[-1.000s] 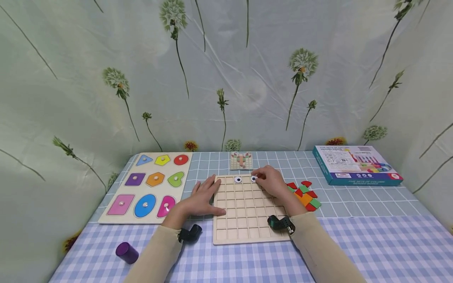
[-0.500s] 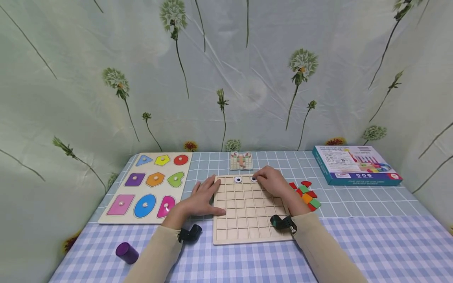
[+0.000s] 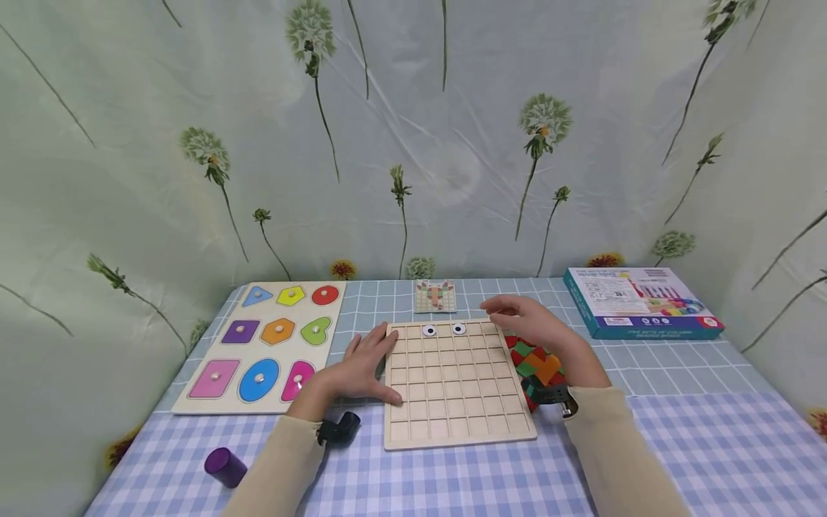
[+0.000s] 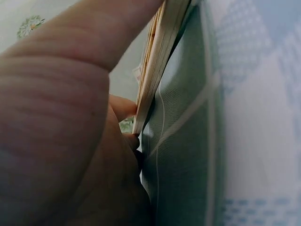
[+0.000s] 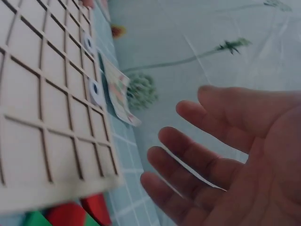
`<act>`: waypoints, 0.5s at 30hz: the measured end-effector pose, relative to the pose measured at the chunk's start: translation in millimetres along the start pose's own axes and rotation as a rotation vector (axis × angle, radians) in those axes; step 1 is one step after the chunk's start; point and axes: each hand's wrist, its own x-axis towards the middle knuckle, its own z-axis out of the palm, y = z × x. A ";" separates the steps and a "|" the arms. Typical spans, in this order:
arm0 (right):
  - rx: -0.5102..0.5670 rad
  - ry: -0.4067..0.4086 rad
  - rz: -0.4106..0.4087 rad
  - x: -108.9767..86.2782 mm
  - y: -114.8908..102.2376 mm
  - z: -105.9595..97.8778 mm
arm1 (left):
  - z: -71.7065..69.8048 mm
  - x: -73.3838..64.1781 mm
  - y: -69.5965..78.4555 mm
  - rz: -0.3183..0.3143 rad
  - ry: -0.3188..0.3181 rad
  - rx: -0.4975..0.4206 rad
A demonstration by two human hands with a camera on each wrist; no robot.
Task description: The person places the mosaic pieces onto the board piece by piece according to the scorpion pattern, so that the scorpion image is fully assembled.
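Observation:
My left hand (image 3: 358,366) rests along the left edge of a wooden grid board (image 3: 455,391), thumb over its surface and fingers at the upper left corner. Two round white eye pieces (image 3: 429,330) with black dots sit side by side in the board's top row. Off the board's upper right corner, my right hand (image 3: 533,323) is raised with nothing in it; its fingers are loosely spread in the right wrist view. Beneath that hand lie red, green and orange flat pieces (image 3: 545,365), partly hidden by the hand and wrist.
A small pattern card (image 3: 435,296) lies behind the board. To the left is a shape puzzle board (image 3: 245,345) with knobbed pieces. A purple cylinder (image 3: 225,467) lies at front left. A teal-edged box (image 3: 646,301) stands at the back right.
My right hand has let go of the second eye piece in the top row and moved right, over the coloured pieces. My left hand stays on the board's edge. The view has shifted slightly.

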 end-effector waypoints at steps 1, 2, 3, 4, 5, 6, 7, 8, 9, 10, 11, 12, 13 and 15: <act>-0.008 0.003 0.004 -1.1 1.5 -3.3 | -0.3 -0.1 -0.3 0.002 -0.002 0.000; -0.013 0.006 0.009 -2.1 3.2 -6.3 | -0.4 -0.1 -0.8 0.004 -0.001 0.001; -0.018 0.009 0.014 -3.0 4.8 -9.0 | -0.5 -0.2 -1.0 0.005 0.001 0.000; -0.024 0.013 0.022 -4.1 5.9 -11.4 | -0.5 -0.2 -1.3 0.006 0.003 -0.001; -0.030 0.016 0.028 -5.2 7.1 -13.6 | -0.5 -0.3 -1.3 0.005 0.004 -0.003; -0.036 0.021 0.033 -6.2 8.6 -15.6 | -0.6 -0.2 -1.2 0.003 0.007 -0.004; -0.041 0.022 0.039 -7.1 10.3 -17.4 | -0.5 -0.2 -0.9 0.003 0.009 -0.004; -0.045 0.025 0.043 -7.9 12.1 -18.9 | -0.4 -0.1 -0.5 0.002 0.012 -0.004; -0.048 0.027 0.048 -8.8 13.7 -20.2 | -0.2 0.0 0.0 -0.001 0.014 -0.006; -0.049 0.028 0.053 -9.6 15.3 -21.0 | 0.0 0.1 0.5 -0.007 0.015 -0.006; -0.044 0.026 0.058 -10.2 17.2 -21.6 | 0.3 0.1 0.9 -0.011 0.017 -0.007; -0.040 0.026 0.064 -10.4 19.5 -21.8 | 0.9 0.2 0.8 -0.015 0.018 -0.008; -0.038 0.025 0.071 -10.6 21.8 -21.7 | 1.6 0.3 0.7 -0.019 0.019 -0.008; -0.028 0.025 0.081 -10.4 25.8 -20.9 | 2.9 0.6 0.5 -0.029 0.018 -0.004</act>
